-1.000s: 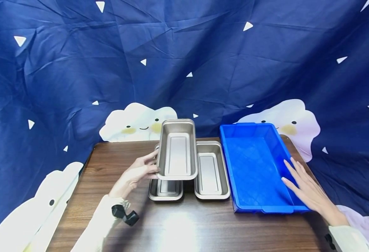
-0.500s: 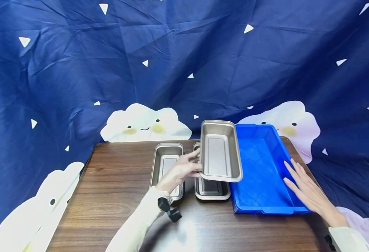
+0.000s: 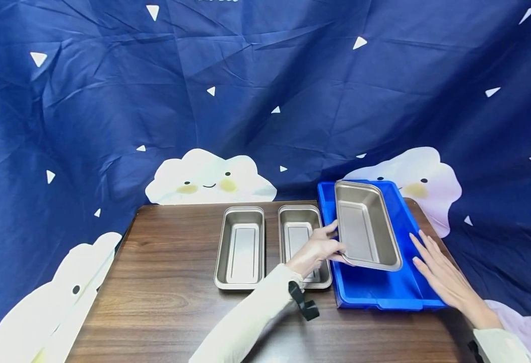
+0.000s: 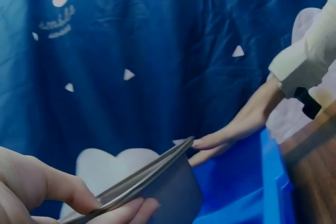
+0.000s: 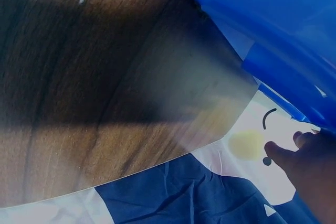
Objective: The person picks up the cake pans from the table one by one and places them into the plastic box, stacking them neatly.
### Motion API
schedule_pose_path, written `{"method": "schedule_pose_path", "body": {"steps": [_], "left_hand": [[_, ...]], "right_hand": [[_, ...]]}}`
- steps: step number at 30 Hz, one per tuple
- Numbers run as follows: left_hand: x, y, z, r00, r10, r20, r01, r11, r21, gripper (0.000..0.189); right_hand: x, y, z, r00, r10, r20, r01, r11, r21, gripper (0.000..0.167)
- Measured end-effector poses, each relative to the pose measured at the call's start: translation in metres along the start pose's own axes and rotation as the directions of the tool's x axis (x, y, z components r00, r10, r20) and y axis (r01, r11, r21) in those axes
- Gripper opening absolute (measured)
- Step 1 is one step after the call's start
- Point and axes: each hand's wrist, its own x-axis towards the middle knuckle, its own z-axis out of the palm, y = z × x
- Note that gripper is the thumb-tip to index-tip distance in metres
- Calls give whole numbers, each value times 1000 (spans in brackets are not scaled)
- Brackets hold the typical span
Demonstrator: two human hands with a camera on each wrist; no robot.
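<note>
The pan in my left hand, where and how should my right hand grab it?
Probably pinch the pan by its long right rim, coming from the right: it's thin and exposed, the right hand is on that side, and the left hand holds the opposite rim.

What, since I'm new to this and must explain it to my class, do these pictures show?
There is no machine here, just a person's two bare hands. The wide picture comes from a camera on the head, looking forward and down; the other two come from cameras worn on the wrists. On the wood-grain table stand a blue plastic tray and, to its left, two metal loaf pans: an outer pan and an inner pan. The left hand grips the rim of a third loaf pan, tilted above the tray; the left wrist picture shows that grip close up. The right hand is open at the tray's right wall; whether it touches is hard to tell. Behind hangs a dark blue cloud-print cloth.
</note>
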Motion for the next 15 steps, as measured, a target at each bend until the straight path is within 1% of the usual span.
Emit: {"method": "schedule_pose_path", "body": {"steps": [3, 5, 7, 9, 11, 15], "left_hand": [[6, -6, 18, 999, -14, -32, 14, 1000, 18, 90], [10, -10, 28, 999, -19, -42, 19, 1000, 4, 90], [13, -14, 38, 998, -21, -65, 22, 1000, 15, 91], [17, -18, 46, 996, -16, -86, 16, 1000, 4, 91], [20, -22, 54, 993, -15, -114, 19, 999, 34, 90], [26, -33, 66, 985, -27, -170, 44, 994, 98, 87]], "right_hand": [[-2, 2, 0, 1000, -16, -14, 17, 1000, 10, 63], [-3, 3, 0, 999, -31, -25, 32, 999, 18, 62], [-3, 4, 0, 998, -53, -42, 54, 998, 29, 61], [-2, 5, 0, 996, -73, -53, 75, 997, 35, 60], [-1, 5, 0, 994, -90, -62, 93, 995, 41, 60], [-1, 5, 1, 992, -108, -66, 111, 993, 41, 59]]}}
